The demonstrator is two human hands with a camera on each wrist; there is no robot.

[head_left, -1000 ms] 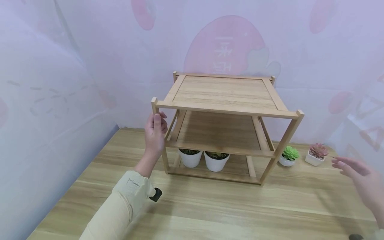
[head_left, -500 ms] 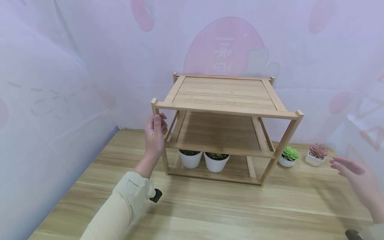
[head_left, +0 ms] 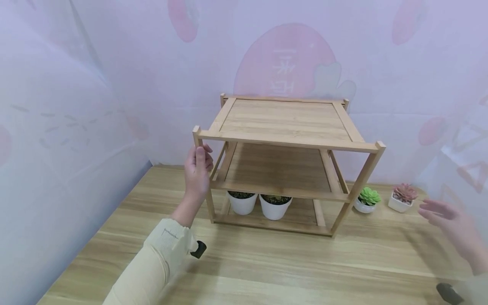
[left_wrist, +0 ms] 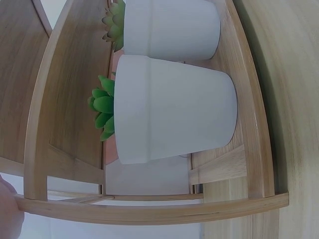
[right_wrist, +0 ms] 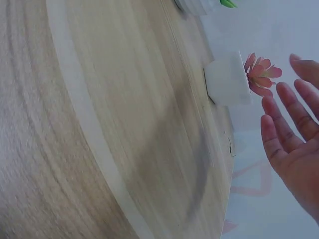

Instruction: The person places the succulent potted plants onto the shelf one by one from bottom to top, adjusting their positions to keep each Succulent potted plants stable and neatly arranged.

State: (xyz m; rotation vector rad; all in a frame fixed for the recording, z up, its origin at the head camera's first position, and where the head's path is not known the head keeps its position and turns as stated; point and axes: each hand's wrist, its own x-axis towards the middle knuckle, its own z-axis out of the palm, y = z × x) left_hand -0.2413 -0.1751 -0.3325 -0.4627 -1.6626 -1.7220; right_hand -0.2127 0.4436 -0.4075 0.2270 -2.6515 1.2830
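Observation:
My left hand point(head_left: 197, 169) grips the front left post of a three-tier wooden shelf point(head_left: 287, 142), thumb along the post just below the top corner. On the bottom tier stand two white pots, a left pot point(head_left: 242, 204) and a right pot point(head_left: 275, 208); the left wrist view shows a green succulent point(left_wrist: 103, 105) in the nearer one. My right hand point(head_left: 451, 224) hovers at the right with fingers extended and holds nothing. Nearest to it is a pink succulent point(head_left: 405, 193) in a white pot point(right_wrist: 228, 79). Beside that, close to the shelf's right post, sits a green succulent point(head_left: 369, 196) in a small white bowl.
The shelf stands on a wood-grain table point(head_left: 244, 267) near its back edge. Behind and at both sides hangs a pale cloth point(head_left: 167, 76) with pink prints. Both upper tiers show bare boards. A black strap piece point(head_left: 198, 249) sits at the left cuff.
The right hand has drifted slightly left and toward me, staying near the pink succulent. The left hand keeps its grip on the post, and the shelf and pots stand as before.

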